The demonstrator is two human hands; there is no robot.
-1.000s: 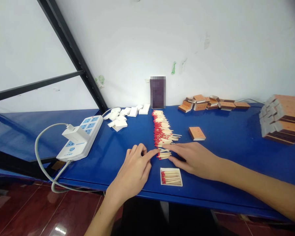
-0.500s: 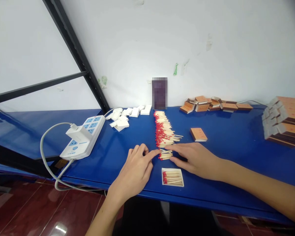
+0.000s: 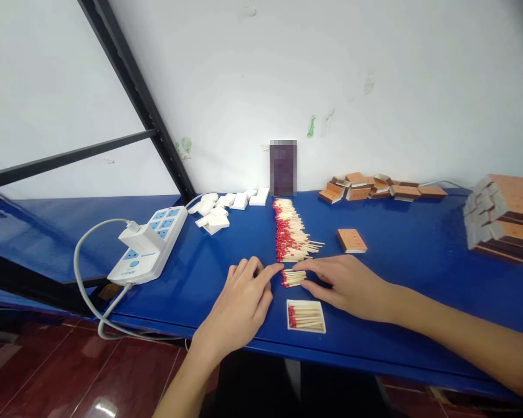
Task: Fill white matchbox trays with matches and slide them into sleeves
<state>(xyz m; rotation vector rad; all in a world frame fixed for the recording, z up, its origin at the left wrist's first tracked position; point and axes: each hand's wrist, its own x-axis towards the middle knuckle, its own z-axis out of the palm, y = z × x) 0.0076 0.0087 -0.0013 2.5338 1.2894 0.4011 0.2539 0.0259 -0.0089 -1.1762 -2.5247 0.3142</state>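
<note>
Whereas some crossed earlier, the bunched matches (image 3: 294,278) lie straighter.

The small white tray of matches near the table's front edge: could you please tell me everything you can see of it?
The small white rectangular tray, seemingly thin card, is open-topped with low walls. It lies flat and slightly skewed on the glossy blue table. Inside lie red-headed wooden matches, roughly side by side, heads to the left; their number is hard to tell. Neither the left hand nor the right hand touches it.
</note>
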